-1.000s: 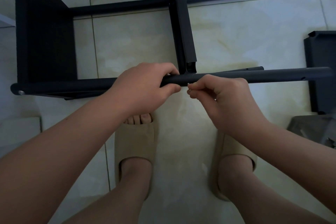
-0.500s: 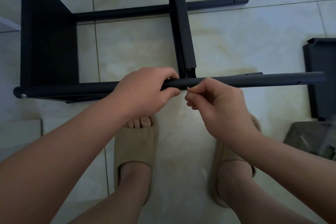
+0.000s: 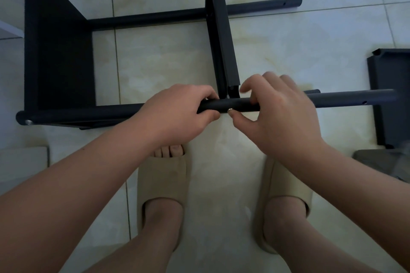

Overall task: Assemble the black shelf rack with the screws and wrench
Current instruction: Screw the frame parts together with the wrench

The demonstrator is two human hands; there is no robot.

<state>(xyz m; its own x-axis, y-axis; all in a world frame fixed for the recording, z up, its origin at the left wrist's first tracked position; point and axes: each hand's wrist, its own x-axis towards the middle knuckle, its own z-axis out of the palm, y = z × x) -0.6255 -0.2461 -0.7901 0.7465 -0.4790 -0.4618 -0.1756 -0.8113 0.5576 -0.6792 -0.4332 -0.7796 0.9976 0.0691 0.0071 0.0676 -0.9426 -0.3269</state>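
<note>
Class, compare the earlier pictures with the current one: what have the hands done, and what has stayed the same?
The right hand rose from below the tube; its fingers now reach over it, thumb against the screw, now set in the tube. The left hand still grips the tube; the rack stays put.

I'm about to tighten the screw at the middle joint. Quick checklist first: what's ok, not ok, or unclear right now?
1. Left hand grips the front tube beside the joint: ok.
2. Screw sits in the tube under the shelf panel end: ok.
3. Right hand thumb at the screw, fingers over the tube: ok.
4. Screw fully driven: cannot tell.
5. Wrench within view: not ok, none seen.
6. Hole near the tube's right end filled: not ok, empty.
</note>
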